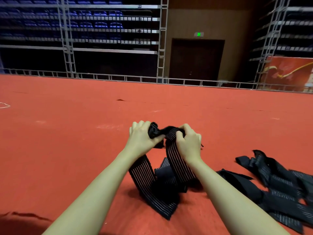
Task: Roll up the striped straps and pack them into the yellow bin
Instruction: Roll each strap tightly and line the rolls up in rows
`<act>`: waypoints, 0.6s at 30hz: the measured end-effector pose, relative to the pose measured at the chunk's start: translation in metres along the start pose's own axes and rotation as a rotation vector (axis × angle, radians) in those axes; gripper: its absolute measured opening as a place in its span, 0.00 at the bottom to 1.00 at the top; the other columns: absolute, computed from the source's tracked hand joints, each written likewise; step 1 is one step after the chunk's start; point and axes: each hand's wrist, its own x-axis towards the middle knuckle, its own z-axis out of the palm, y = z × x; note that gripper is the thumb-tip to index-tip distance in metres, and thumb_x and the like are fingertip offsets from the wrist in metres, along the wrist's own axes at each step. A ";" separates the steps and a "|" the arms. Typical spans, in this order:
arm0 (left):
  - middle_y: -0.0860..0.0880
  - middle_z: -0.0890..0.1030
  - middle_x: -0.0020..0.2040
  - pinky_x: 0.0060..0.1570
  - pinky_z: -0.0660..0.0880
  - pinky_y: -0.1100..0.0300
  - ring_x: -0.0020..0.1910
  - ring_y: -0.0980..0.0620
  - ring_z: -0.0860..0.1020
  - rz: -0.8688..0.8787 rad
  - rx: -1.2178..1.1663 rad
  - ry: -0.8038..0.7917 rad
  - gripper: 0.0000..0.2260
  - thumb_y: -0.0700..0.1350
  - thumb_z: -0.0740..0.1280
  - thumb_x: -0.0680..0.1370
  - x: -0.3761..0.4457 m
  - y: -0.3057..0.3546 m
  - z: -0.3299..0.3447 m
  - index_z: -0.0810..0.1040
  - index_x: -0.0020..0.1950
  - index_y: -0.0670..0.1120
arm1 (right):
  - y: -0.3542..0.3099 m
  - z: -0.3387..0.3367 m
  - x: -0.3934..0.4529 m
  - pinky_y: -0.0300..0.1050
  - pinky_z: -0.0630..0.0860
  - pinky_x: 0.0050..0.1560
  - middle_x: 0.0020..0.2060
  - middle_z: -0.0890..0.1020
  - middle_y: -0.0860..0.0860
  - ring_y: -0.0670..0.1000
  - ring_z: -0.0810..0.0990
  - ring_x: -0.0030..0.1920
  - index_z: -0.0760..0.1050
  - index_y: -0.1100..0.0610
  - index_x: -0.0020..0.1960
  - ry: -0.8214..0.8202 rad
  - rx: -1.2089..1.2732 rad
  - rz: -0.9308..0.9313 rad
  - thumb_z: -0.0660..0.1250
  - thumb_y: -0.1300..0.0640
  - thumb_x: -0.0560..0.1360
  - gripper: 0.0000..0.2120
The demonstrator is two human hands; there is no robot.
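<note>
We are early in the job, as far as we can judge. Our left hand (142, 135) and right hand (188, 140) are raised close together over the red floor (67, 141), each with fingers curled tight on the bunched top end of one striped strap (177, 160) — the start of a roll, we think, though no neat coil shows yet. The rest of that strap hangs down in two runs and folds onto the floor between our forearms, so most of its length is still to be wound. Toward the floor's right edge lies a heap of loose straps (277, 185), flat and tangled, none rolled. The yellow bin is not in view — we cannot tell where it stands or whether anything is packed in it.
</note>
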 end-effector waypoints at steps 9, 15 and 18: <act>0.50 0.66 0.42 0.47 0.58 0.56 0.47 0.49 0.61 0.007 0.055 -0.053 0.17 0.57 0.69 0.73 0.002 0.003 -0.004 0.66 0.39 0.47 | 0.004 -0.006 -0.009 0.43 0.57 0.54 0.51 0.75 0.44 0.49 0.69 0.54 0.73 0.48 0.56 -0.125 0.066 -0.033 0.59 0.53 0.68 0.16; 0.51 0.63 0.40 0.46 0.58 0.56 0.50 0.46 0.64 -0.011 0.043 -0.161 0.09 0.51 0.67 0.73 0.006 0.010 0.000 0.71 0.43 0.48 | -0.029 -0.004 0.000 0.43 0.60 0.57 0.45 0.77 0.39 0.43 0.72 0.50 0.73 0.40 0.52 -0.209 0.207 -0.309 0.62 0.49 0.68 0.13; 0.53 0.63 0.40 0.45 0.57 0.56 0.49 0.47 0.62 -0.009 0.015 -0.165 0.11 0.52 0.69 0.73 0.007 0.007 0.001 0.70 0.45 0.48 | -0.027 0.005 0.008 0.50 0.67 0.52 0.38 0.78 0.38 0.43 0.75 0.43 0.77 0.47 0.43 -0.238 0.228 -0.316 0.61 0.52 0.67 0.07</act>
